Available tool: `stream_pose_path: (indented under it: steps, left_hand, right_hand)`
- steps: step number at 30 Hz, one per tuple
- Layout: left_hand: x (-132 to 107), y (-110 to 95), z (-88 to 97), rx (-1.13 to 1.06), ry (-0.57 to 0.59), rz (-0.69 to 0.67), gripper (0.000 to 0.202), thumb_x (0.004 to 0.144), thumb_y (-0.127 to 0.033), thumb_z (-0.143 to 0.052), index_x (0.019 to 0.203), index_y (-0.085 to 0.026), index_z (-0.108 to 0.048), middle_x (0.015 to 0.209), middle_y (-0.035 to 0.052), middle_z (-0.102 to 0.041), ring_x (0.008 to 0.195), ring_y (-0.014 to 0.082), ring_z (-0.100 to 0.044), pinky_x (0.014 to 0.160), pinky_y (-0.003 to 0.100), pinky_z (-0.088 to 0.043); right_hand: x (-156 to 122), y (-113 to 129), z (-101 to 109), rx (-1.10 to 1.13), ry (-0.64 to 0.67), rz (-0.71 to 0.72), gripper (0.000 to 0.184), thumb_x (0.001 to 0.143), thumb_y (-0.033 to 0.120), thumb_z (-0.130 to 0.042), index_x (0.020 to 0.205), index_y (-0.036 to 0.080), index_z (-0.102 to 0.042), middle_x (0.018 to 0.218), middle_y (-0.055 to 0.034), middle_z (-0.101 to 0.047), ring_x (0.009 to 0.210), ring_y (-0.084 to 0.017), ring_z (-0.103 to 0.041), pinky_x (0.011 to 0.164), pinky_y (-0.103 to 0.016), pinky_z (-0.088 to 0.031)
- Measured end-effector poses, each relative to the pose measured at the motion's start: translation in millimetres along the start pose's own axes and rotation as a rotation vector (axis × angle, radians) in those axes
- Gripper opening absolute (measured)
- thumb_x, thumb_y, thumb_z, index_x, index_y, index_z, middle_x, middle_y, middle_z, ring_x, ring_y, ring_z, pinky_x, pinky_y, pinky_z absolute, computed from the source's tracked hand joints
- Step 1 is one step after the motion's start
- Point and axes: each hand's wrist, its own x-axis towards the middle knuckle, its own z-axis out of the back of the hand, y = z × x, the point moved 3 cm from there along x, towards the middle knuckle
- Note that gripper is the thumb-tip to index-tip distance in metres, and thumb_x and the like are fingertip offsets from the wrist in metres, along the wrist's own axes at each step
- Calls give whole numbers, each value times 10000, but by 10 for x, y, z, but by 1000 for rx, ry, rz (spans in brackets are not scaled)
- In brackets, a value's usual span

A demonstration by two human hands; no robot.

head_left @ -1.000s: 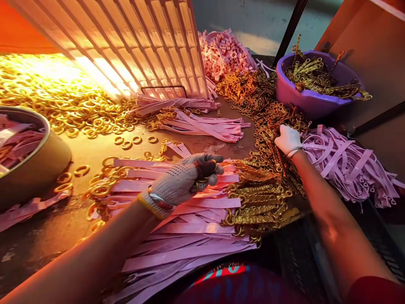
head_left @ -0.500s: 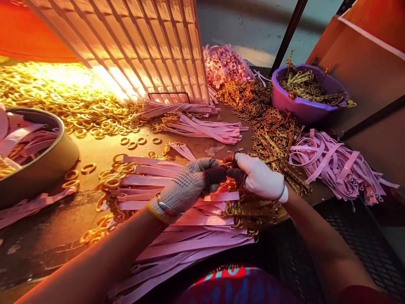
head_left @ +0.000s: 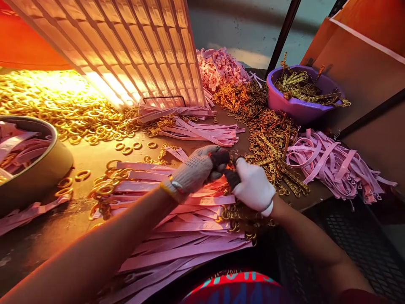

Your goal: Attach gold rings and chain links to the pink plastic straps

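Note:
My left hand [head_left: 201, 169], in a grey dotted glove with dark fingertips, has its fingers curled in a pinch. Close to its right, my right hand [head_left: 255, 185] wears a white glove with dark fingertips, its thumb and fingers also closed together. Whatever sits between the fingers is too small and dark to make out. Beneath both hands lies a spread of pink straps [head_left: 190, 226]. Gold rings [head_left: 104, 190] hang at the straps' left ends, and short gold chain pieces [head_left: 232, 215] show at the right ends.
Loose gold rings [head_left: 85, 120] cover the back left beside a ribbed translucent panel [head_left: 152, 55]. A round tin [head_left: 60, 156] of straps stands left. Gold chains [head_left: 272, 147], a purple basin [head_left: 300, 109] and a pink strap heap [head_left: 335, 164] lie right.
My left hand has moved up and right, its fingers more tightly curled. My right hand has dropped slightly. The whole view has shifted a little.

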Motion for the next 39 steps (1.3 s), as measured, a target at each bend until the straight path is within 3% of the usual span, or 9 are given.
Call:
stream_pose_path:
  steps: [5,8,12,16,20,26,31,36,39]
  left_hand:
    - [894,4,176,737,-40,-175,124,811,-221,-561,809,-161,-669,731,62,-642,709,191,-587,642,282,-452]
    - [1258,197,146,868,-60,-140,80,744,-161,-637,805,-154,-687,788,97,-680,836,244,-621,765,323,-458]
    - [1338,356,58,908,-62,-115,156,763,-171,-632,907,-158,-690,858,123,-693,876,267,-638,792,339,-448]
    - [1164,262,158,844,-49,-87,59,748,-220,-656,729,-170,-634,714,95,-645,760,239,-623,681,301,-439]
    - [723,102,329,662,26,-31,203,873,-363,-507,800,-194,-594,556,29,-561,475,157,-498,472,258,-369]
    - [-52,29,303,8,-37,88,290,789,-445,-649,717,-193,-525,538,-35,-433,393,69,-340,359,189,-231]
    - [-318,5,181,-26,-45,60,312,806,-426,-629,661,-194,-480,493,-53,-396,371,62,-332,341,175,-234]
    - [-404,20,238,126,-145,-2,316,848,-418,-599,662,-203,-460,475,-57,-392,371,74,-352,341,180,-236]
    - [-459,81,265,39,-144,12,295,854,-433,-588,701,-212,-467,510,-62,-387,388,83,-356,349,192,-244]
  right_hand:
    - [118,-453,-48,434,-226,-151,256,979,346,-430,989,181,-625,848,-60,-701,778,-188,-616,724,-281,-482]
    - [130,-565,-105,610,-250,-124,279,967,326,-444,1073,166,-646,964,-66,-713,895,-192,-632,827,-302,-512]
    - [136,-592,-92,593,-209,-142,303,964,269,-427,1167,168,-628,1023,-74,-718,861,-184,-645,823,-307,-522]
    - [189,-551,-19,376,-130,-87,334,897,147,-424,1174,166,-610,1047,-104,-703,936,-228,-643,878,-348,-504]
    - [234,-372,-12,163,21,50,327,802,87,-456,1077,151,-622,1004,-122,-686,954,-255,-629,852,-340,-482]
    - [239,-18,0,-1,136,35,287,780,110,-500,1037,175,-609,938,-85,-709,825,-234,-640,689,-306,-418]
    - [199,185,13,-94,173,71,259,793,110,-507,1020,177,-610,927,-82,-711,811,-228,-642,653,-307,-386]
    - [159,274,2,-172,156,78,283,772,105,-507,1032,157,-606,922,-101,-698,831,-244,-645,666,-316,-395]
    - [134,293,-26,-217,142,102,289,775,94,-489,1032,155,-606,899,-107,-691,823,-249,-646,647,-322,-387]
